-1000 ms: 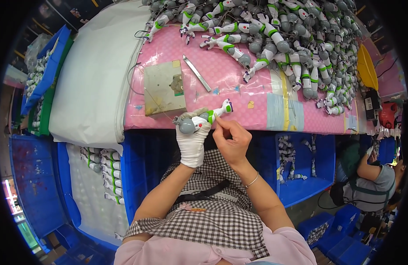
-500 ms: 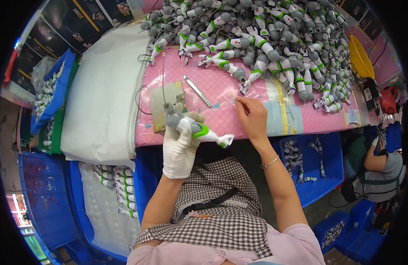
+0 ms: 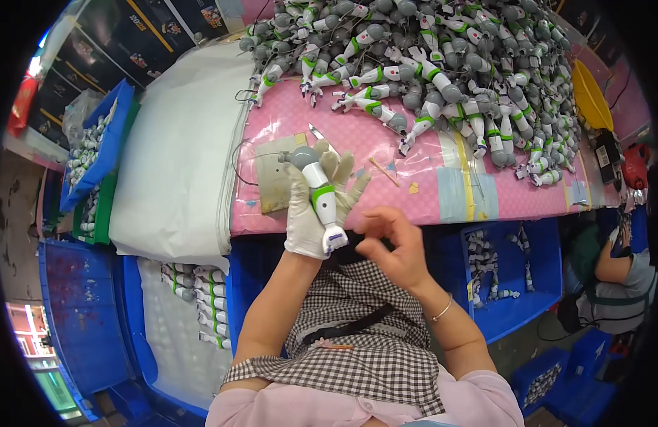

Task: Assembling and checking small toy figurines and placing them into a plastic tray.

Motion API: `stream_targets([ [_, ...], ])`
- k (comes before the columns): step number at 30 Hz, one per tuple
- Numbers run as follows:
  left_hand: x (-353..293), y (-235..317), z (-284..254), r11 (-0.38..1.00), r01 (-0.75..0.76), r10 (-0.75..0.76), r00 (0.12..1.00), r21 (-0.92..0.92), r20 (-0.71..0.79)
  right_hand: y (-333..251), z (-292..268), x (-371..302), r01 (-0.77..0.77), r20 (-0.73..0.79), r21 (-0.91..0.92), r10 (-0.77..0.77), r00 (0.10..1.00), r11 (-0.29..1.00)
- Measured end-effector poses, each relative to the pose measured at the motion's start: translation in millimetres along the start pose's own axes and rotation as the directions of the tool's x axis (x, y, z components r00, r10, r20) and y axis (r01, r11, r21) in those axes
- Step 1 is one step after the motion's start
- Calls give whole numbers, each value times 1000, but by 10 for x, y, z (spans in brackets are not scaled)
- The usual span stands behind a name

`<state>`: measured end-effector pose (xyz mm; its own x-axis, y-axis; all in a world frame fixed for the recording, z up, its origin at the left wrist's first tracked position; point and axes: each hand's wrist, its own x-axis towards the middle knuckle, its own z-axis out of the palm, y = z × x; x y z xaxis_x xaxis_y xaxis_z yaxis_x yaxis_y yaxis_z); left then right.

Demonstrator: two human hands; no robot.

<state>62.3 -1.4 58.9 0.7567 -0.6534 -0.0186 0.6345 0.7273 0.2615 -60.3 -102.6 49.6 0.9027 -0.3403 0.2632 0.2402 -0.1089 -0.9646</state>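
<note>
A toy arm, white with a green band, a grey ball at its shoulder and a small white fist, lies along the upturned palm of my left hand. That hand wears a white glove, its thumb beside the toy and its fingers stretched out behind it. My bare right hand hovers just right of the toy's fist, thumb and fingers curved and apart, nothing seen between them. Beyond the hands, a thin wooden stick and a small yellowish piece lie on the pink table cover.
A big heap of similar toy arms covers the table's far side. Behind my left hand are a flat grey block and a metal blade. Blue bins with toy arms flank me below the table. At far right sits another person.
My left hand has turned the toy arm from sideways to fist-down on an opened palm. My right hand has drawn back from the table toward it, uncovering the stick and yellowish piece.
</note>
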Motion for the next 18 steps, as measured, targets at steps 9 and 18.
stream_targets([
  [9, -134, 105, 126, 926, -23, 18, 1000, 378, 19, -1, 123, 52, 188, -54, -51, -191, 980, 981],
  [18, -185, 107, 244, 965, 192, -197, 980, 178, 11, 116, 94, -40, 617, 113, -685, -779, 616, 388],
])
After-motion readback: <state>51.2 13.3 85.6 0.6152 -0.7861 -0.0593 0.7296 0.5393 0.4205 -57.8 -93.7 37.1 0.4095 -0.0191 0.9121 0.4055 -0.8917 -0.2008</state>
